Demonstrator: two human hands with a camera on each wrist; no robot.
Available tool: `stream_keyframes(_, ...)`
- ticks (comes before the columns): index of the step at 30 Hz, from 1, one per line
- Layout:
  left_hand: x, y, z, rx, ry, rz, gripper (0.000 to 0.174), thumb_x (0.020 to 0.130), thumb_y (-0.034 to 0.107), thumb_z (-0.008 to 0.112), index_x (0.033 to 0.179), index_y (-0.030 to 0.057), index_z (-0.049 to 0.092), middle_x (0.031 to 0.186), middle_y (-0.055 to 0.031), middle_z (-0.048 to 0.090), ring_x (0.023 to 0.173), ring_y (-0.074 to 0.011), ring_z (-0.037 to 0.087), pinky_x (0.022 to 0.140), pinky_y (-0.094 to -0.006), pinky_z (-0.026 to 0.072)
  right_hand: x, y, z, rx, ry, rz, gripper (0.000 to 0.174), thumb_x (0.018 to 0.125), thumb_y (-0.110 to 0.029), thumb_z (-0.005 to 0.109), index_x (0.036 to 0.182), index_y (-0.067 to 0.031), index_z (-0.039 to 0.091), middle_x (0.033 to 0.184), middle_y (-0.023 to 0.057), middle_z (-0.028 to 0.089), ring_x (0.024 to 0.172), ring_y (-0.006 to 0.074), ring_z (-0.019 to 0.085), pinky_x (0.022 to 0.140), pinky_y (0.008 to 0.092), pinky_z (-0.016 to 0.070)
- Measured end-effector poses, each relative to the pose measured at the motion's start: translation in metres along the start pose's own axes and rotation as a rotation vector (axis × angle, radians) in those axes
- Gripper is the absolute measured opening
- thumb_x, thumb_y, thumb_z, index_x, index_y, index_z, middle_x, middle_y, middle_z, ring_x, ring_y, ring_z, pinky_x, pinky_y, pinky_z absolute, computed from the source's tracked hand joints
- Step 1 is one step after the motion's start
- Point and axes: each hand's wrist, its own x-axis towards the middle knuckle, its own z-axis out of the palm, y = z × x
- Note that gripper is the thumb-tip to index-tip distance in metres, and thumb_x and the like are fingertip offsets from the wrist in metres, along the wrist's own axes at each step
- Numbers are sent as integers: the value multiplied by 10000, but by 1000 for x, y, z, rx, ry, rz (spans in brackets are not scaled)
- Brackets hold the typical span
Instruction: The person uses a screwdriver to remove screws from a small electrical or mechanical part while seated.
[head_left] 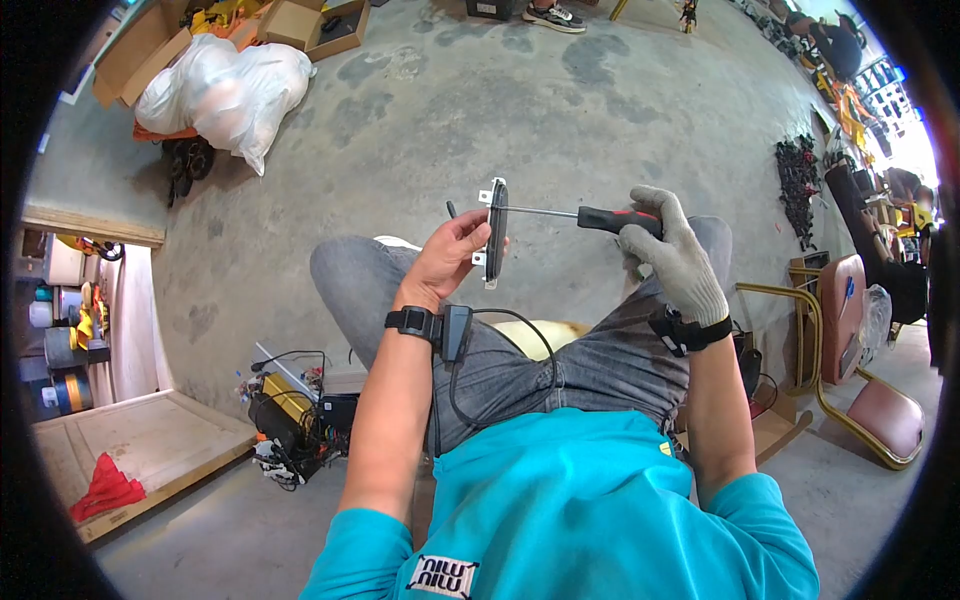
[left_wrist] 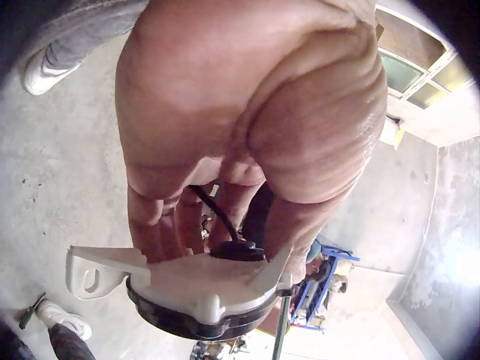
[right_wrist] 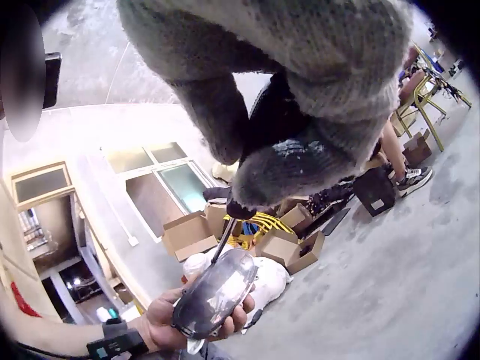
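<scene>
Red cloth (head_left: 108, 490) is lying on a wooden panel (head_left: 190, 425), well to the left of the bare left hand's (head_left: 445, 265) fingers (left_wrist: 150, 225) and nearer the body. White plastic bags (head_left: 230, 90) are resting on the concrete floor (head_left: 420, 110), beyond those fingers and to their left, with open cardboard boxes (head_left: 140, 50) standing behind. Closer to the body, a tangle of wires and parts (head_left: 285, 425) is sitting left of the same hand.

The left hand's fingers and thumb are clamping on an oval unit (head_left: 497, 235), holding it on edge above the floor between the knees. Its white housing (left_wrist: 210, 281) is facing the palm, a white bracket tab (left_wrist: 97, 274) is sticking out, and a thin black cable (left_wrist: 217, 210) is running between the fingers. Its glossy face (right_wrist: 217, 292) is pointing toward the right hand (head_left: 680, 255).

Just right of the left fingers, a screwdriver's (head_left: 600, 218) metal shaft is reaching the unit's edge. The right hand, wearing a grey knitted glove, is gripping the black-and-red handle, its fingers (right_wrist: 300, 169) curling around it. Well right of those fingers, a pink-padded chair (head_left: 843, 300) is standing on the floor.
</scene>
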Motion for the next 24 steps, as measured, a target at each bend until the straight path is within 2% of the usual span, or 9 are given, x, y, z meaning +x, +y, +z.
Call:
stream_keyframes(2,0,0,-1,6,-14,0,469,952,293,730,1294,-2,603,1057,-104,714,943,-187,690,840,-319,559,3,-4,-5,62,-53,180,588,954,-275,653,1376,83,451,986,121,606,760,148,603,682,296,517)
stream_keyframes(6,0,-1,0,-2,-9,10,467,954,292,729,1292,-4,603,1061,-104,714,943,-186,690,839,-319,559,0,-3,1,29,-48,155,571,966,-280,637,1367,85,456,964,116,613,747,140,605,667,292,521)
stream_keyframes(8,0,-1,-1,-23,-12,1,471,950,294,733,1290,-5,603,1064,-102,712,944,-184,689,841,-318,557,-2,-1,4,22,13,-16,565,979,-285,625,1372,84,456,948,112,617,726,133,601,636,287,515)
stream_keyframes(9,1,-1,-1,-22,-14,1,471,950,294,733,1290,-5,603,1064,-102,712,944,-184,689,841,-318,557,0,-2,3,22,15,-17,565,979,-285,625,1372,84,456,948,112,617,726,133,601,636,287,515)
stream_keyframes(11,1,-1,-2,15,-18,2,480,946,296,739,1292,-7,602,1065,-100,711,949,-182,686,849,-321,554,3,-4,-2,38,-34,186,557,964,-254,639,1373,78,458,938,108,618,741,133,601,663,287,519)
stream_keyframes(15,1,-2,-3,7,-18,-1,490,942,311,742,1287,-8,603,1060,-99,711,954,-183,682,854,-324,551,3,-6,-1,56,-33,188,528,965,-238,632,1368,62,468,928,98,618,739,134,607,665,289,522)
stream_keyframes(17,0,-1,-1,33,-4,-3,492,945,325,736,1284,-6,604,1059,-101,710,956,-186,680,853,-324,549,2,2,1,9,-23,11,490,975,-228,617,1355,50,481,889,79,618,723,126,607,657,287,523)
stream_keyframes(21,1,-2,-2,4,-4,-15,509,964,274,722,1346,-23,564,1058,-87,702,973,-193,681,852,-336,542,5,-7,-7,-20,-73,91,513,953,-211,641,1368,41,475,925,87,616,765,136,612,679,288,527)
stream_keyframes(24,3,-1,-3,33,-30,4,509,954,327,725,1306,-13,586,1063,-104,709,955,-187,678,855,-329,550,6,-9,-6,46,-76,206,522,925,-175,663,1362,42,478,928,91,615,801,140,611,719,290,530)
